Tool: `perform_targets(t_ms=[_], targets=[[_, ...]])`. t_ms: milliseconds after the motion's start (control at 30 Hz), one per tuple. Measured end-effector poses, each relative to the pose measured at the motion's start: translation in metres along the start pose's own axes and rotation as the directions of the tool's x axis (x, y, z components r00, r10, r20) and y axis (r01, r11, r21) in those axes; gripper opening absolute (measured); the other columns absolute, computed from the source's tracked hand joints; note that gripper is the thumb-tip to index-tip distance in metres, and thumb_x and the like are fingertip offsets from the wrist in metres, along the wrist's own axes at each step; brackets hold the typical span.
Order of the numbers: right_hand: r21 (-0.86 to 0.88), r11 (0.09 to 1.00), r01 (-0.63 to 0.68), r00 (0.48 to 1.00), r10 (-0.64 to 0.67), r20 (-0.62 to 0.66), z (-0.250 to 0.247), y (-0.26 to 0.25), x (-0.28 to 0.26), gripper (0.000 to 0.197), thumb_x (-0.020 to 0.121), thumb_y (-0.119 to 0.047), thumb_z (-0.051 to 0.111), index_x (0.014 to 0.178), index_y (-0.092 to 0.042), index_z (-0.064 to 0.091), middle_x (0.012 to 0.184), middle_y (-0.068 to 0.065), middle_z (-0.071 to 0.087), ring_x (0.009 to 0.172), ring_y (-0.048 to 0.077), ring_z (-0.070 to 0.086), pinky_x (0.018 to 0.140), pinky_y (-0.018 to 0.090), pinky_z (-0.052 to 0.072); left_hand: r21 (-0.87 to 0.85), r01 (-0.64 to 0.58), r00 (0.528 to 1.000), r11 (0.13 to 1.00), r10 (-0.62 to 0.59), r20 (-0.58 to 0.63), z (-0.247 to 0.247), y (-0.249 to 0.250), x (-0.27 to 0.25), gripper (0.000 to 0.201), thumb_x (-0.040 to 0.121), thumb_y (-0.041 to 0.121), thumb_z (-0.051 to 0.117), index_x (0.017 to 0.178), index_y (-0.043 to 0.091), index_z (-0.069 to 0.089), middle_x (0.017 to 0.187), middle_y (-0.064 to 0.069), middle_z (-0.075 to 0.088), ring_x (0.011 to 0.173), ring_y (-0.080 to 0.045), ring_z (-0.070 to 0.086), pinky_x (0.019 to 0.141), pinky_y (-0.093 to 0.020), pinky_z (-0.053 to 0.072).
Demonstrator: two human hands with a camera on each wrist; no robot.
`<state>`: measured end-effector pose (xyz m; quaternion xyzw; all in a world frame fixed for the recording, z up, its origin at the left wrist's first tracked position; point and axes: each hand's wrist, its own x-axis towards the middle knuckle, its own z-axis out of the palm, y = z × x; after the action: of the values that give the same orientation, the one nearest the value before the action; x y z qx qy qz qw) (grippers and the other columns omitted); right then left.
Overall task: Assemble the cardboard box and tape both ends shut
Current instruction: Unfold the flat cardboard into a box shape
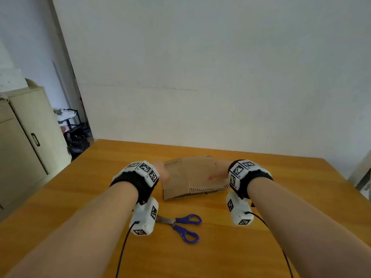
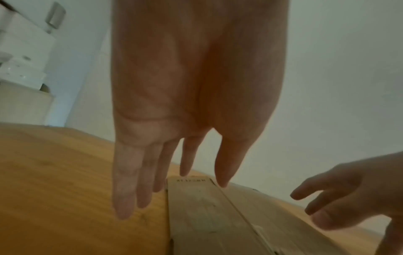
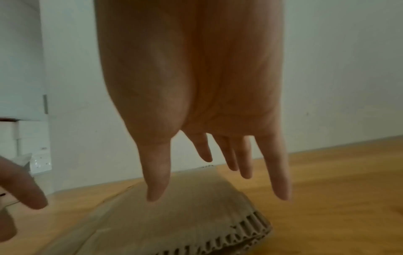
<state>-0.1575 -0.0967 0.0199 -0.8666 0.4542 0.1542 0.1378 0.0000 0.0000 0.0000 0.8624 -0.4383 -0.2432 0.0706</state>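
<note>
A flattened brown cardboard box (image 1: 192, 177) lies on the wooden table (image 1: 100, 177), its corrugated edge toward me. My left hand (image 1: 163, 173) hovers over the box's left edge, fingers straight and spread, holding nothing. In the left wrist view the left hand (image 2: 174, 172) hangs above the cardboard box (image 2: 207, 215) without touching it. My right hand (image 1: 217, 173) is over the box's right part, fingers extended. The right wrist view shows the right hand (image 3: 207, 172) just above the folded cardboard box (image 3: 185, 215), with nothing in it. No tape is in view.
Blue-handled scissors (image 1: 180, 225) lie on the table near me, between my forearms. A beige cabinet (image 1: 26, 141) stands to the left of the table. A white wall (image 1: 200, 77) runs right behind the table's far edge.
</note>
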Motion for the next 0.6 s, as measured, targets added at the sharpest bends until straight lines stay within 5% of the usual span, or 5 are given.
perform_targets(t_ms=[100,167,333,433,600], targets=[[0.041,0.999,-0.023,1.000,0.022,0.016,0.002,0.004,0.011,0.066,0.092,-0.032,0.056,0.145,-0.006,0.025,0.149,0.013,0.035,0.137,0.030,0.036,0.109,0.039,0.032,-0.090,0.063,0.996,0.994,-0.058,0.062,0.003,0.000,0.009,0.043,0.093,0.026,0.055,0.129,0.005,0.050,0.129,-0.012,0.055,0.115,-0.027,0.055,0.089,-0.031,0.048],[0.062,0.997,-0.053,0.998,0.052,0.019,0.005,0.006,0.020,0.068,0.090,-0.031,0.060,0.144,-0.006,0.028,0.148,0.013,0.038,0.135,0.030,0.038,0.109,0.040,0.035,-0.173,0.109,0.990,0.979,-0.092,0.104,0.005,-0.001,0.016,0.046,0.091,0.025,0.058,0.131,0.004,0.049,0.131,-0.015,0.055,0.118,-0.030,0.055,0.097,-0.036,0.048],[0.110,0.989,-0.097,0.994,0.091,0.062,0.012,0.012,0.035,0.067,0.085,-0.028,0.068,0.140,-0.009,0.036,0.143,0.010,0.045,0.131,0.030,0.044,0.107,0.043,0.039,-0.387,0.272,0.953,0.881,-0.190,0.237,0.010,-0.002,0.027,0.054,0.093,0.013,0.054,0.140,-0.002,0.033,0.140,-0.027,0.042,0.126,-0.039,0.047,0.100,-0.045,0.046],[0.214,0.972,-0.092,0.996,0.088,0.029,0.013,0.019,0.039,0.066,0.079,-0.022,0.074,0.135,-0.006,0.043,0.137,0.015,0.050,0.125,0.032,0.050,0.103,0.044,0.044,-0.443,0.285,0.951,0.850,-0.192,0.242,0.008,-0.006,0.028,0.047,0.093,0.010,0.053,0.137,-0.001,0.038,0.138,-0.027,0.044,0.124,-0.041,0.048,0.097,-0.047,0.049],[0.573,0.815,-0.080,0.997,0.075,0.032,0.016,0.036,0.036,0.037,0.077,-0.001,0.073,0.111,0.004,0.060,0.097,0.015,0.070,0.090,0.030,0.070,0.080,0.045,0.058,-0.401,0.213,0.977,0.891,-0.181,0.115,0.009,-0.013,0.026,0.042,0.089,0.015,0.060,0.125,-0.002,0.051,0.127,-0.023,0.057,0.116,-0.036,0.057,0.092,-0.039,0.051]])
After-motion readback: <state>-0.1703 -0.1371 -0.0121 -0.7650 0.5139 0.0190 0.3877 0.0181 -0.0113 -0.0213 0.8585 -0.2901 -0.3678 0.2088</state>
